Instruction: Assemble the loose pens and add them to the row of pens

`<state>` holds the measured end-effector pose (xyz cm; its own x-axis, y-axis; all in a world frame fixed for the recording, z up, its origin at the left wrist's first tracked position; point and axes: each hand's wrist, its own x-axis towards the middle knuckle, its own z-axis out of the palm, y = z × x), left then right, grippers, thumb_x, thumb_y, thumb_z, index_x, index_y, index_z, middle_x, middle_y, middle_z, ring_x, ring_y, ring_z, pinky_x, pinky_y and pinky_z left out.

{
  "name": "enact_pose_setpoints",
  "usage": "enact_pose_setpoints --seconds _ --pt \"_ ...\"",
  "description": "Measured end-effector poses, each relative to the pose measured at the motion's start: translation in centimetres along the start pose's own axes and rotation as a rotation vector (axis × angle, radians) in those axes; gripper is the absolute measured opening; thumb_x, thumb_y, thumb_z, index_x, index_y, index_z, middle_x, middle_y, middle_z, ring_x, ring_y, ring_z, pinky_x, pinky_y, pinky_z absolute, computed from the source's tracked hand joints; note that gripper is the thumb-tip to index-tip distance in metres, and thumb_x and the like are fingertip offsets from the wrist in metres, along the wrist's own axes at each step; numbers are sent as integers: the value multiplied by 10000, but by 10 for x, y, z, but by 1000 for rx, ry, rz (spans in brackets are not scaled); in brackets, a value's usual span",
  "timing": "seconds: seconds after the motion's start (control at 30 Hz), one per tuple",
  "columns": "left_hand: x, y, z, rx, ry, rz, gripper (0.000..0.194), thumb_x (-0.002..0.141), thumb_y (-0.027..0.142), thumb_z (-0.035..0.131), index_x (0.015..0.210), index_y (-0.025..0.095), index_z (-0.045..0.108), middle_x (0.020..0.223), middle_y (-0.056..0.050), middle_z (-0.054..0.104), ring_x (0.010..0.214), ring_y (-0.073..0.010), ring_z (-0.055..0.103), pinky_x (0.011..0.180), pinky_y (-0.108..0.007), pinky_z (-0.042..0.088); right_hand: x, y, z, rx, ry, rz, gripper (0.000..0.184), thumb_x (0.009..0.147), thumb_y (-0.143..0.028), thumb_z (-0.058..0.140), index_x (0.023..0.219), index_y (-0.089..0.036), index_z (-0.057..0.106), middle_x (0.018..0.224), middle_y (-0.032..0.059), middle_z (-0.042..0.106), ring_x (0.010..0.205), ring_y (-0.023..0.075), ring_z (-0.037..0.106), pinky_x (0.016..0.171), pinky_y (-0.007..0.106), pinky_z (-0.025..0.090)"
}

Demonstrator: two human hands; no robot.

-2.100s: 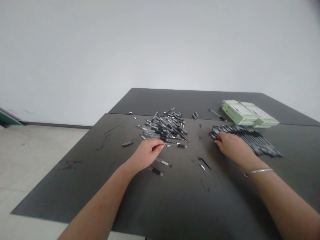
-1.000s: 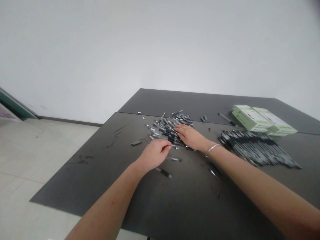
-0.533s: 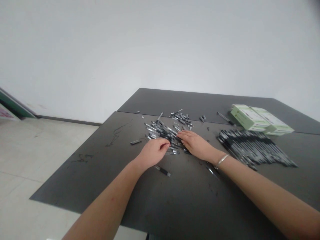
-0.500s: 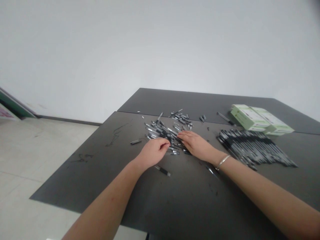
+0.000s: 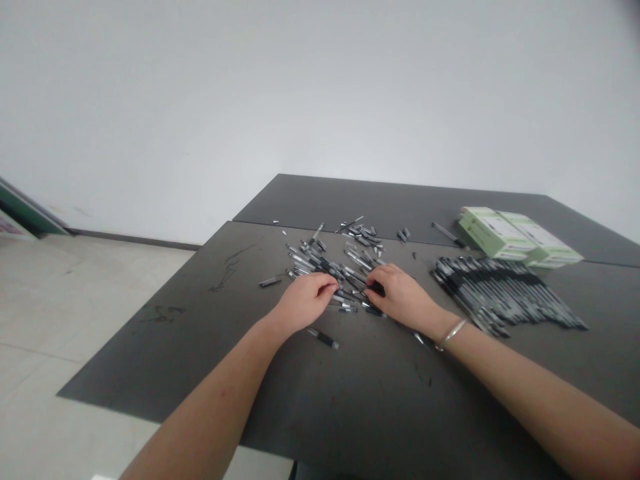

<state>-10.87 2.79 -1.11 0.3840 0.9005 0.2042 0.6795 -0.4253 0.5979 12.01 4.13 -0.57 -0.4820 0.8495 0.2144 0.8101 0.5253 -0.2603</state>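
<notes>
A loose heap of pens and pen parts [image 5: 320, 261], black and clear, lies on the dark table between and beyond my hands. My left hand [image 5: 309, 300] is closed at the near left side of the heap, thumb and fingers pinched together; whatever they hold is hidden. At the right side of the heap my right hand [image 5: 399, 293] curls its fingers down, and I cannot make out what is between them. One pen piece with a black grip [image 5: 325, 339] lies just in front of my left hand. Another short piece [image 5: 270, 282] rests to its left.
Right of the hands, many pens [image 5: 505, 290] lie side by side in a row. Behind them stand green and white boxes [image 5: 500, 233]. Small caps [image 5: 360, 231] are scattered at the back, near the table seam. A single pen [image 5: 447, 235] lies left of the boxes.
My right hand has drawn slightly right and its outstretched fingers have curled in, uncovering more of the heap. My left hand stays almost in place, still pinched.
</notes>
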Motion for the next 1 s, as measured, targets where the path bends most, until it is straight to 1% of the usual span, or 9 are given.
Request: enact_pose_setpoints --seconds 0.2,0.33,0.43,0.53,0.6,0.7,0.8,0.9,1.0 --pt "1 0 0 -23 9 1 234 889 254 469 911 188 692 929 -47 715 852 -187 644 756 -278 466 3 -6 4 -72 25 99 86 797 -212 561 768 -163 625 812 80 644 816 209 574 748 295 424" --pt "1 1 0 -85 61 -8 213 879 260 490 909 199 691 916 -38 710 853 -185 641 778 -288 464 2 -7 -1 4 59 160 75 779 -199 559 770 -161 623 809 70 647 770 191 584 707 280 422" --pt "1 2 1 -258 104 -67 243 871 314 519 1049 196 634 863 -29 682 732 -153 620 692 -270 473 -4 -9 -9 137 73 137 81 788 -196 557 794 -168 633 786 42 657 717 166 593 672 261 426" --pt "2 4 2 -492 89 -121 426 832 342 580 1225 199 497 864 -12 634 601 -107 559 561 -232 445 -12 -14 -16 313 66 113 94 816 -216 547 828 -186 635 728 3 666 651 138 601 625 234 433" --pt "1 7 1 -595 71 -136 479 814 323 596 1258 209 460 889 -8 617 569 -88 537 537 -220 432 -15 -18 -18 393 61 103 102 829 -225 543 850 -192 638 714 -6 675 629 130 608 599 221 436" --pt "0 12 -1 -610 26 -156 350 834 312 546 1160 185 561 747 13 593 511 -80 499 517 -218 412 -17 -22 -19 434 76 73 121 837 -239 553 875 -195 658 746 5 694 637 132 617 601 221 446" --pt "-2 15 -3 -558 0 -168 263 846 295 502 1011 153 650 559 40 503 464 -87 456 490 -216 376 -16 -24 -17 459 81 55 138 842 -259 562 887 -198 677 786 17 707 668 139 628 621 229 460" --pt "-2 14 -4 -544 10 -169 261 852 281 479 992 140 650 488 61 436 426 -87 408 474 -215 354 -16 -22 -16 482 67 73 157 836 -287 575 908 -198 683 792 22 706 672 145 628 615 237 468" --pt "0 11 -4 -527 52 -186 263 870 285 441 974 134 630 464 68 422 412 -90 394 473 -217 349 -17 -15 -15 522 61 120 206 834 -314 576 966 -188 674 809 34 707 681 155 630 617 250 481"
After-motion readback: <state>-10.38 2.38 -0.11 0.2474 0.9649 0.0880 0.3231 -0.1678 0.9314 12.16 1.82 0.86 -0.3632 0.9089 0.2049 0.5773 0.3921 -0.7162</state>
